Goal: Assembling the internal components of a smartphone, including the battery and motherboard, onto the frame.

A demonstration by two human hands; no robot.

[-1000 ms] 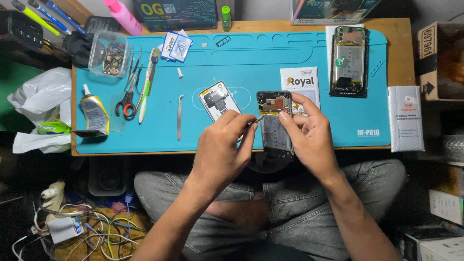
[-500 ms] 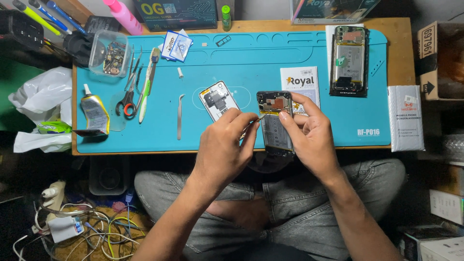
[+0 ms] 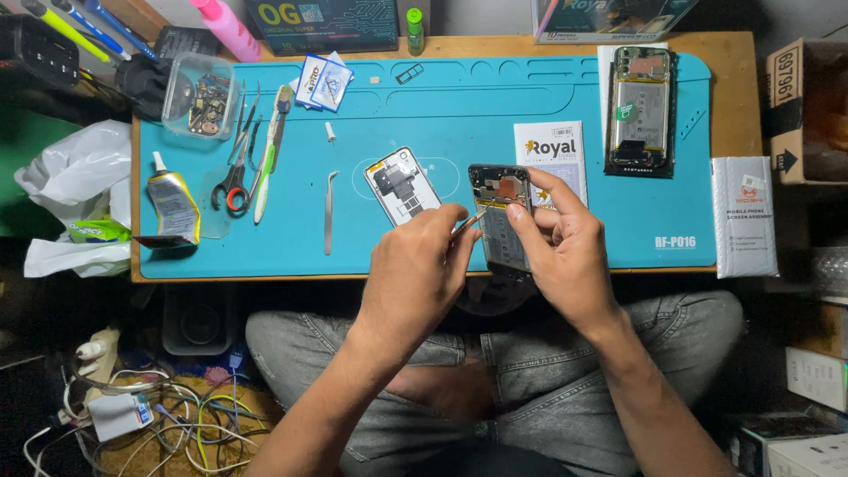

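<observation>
You worked over the blue mat point(image 3: 265, 256), near its front edge. Your right hand point(image 3: 565, 256) clamped the opened phone point(image 3: 505, 225) by its edge; your left hand point(image 3: 420, 269) pinched thin tweezers point(image 3: 470, 221), tip on the phone's upper board. A slip there could have scratched the board or torn a connector.

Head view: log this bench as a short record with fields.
surface: blue work mat on a wooden table
left hand: pinches thin metal tweezers, tip at the opened phone
right hand: steadies the opened phone at the mat's near edge
beside hands: loose phone back cover, spare tweezers
far right: second opened phone
left side: scissors, glue tube, parts tub
</observation>
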